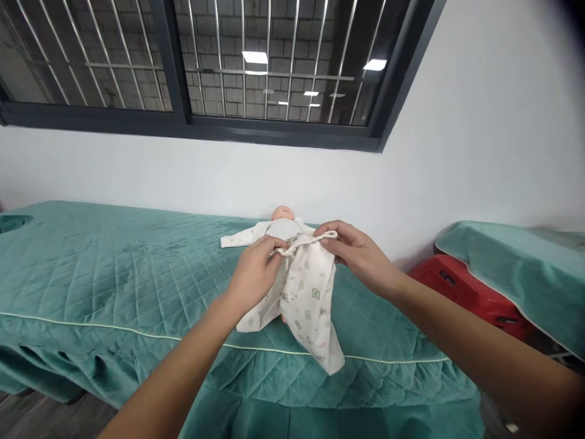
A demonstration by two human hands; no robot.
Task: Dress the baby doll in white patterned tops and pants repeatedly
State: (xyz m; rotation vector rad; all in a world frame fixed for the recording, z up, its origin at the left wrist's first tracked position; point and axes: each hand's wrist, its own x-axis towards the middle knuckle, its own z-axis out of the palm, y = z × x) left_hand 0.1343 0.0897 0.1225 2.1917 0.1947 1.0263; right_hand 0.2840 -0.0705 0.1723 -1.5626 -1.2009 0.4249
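Note:
White baby pants [308, 299] with small green and brown prints hang from both my hands by their gathered waistband. My left hand [258, 268] pinches the left end of the waistband, and my right hand [354, 250] pinches the right end. One pant leg reaches down to the right, past the piping of the cover. Behind the pants a baby doll [283, 212] lies on its back, its head toward the wall. It wears a white long-sleeved top [247, 236], one sleeve stretched to the left. The pants hide most of the doll's lower body.
The bed has a green quilted cover [114, 274] with a pale piped edge and a draped skirt. At the right, red plastic stools [470, 292] stand partly under another green cover [525, 262]. A barred window [274, 131] is set in the white wall behind.

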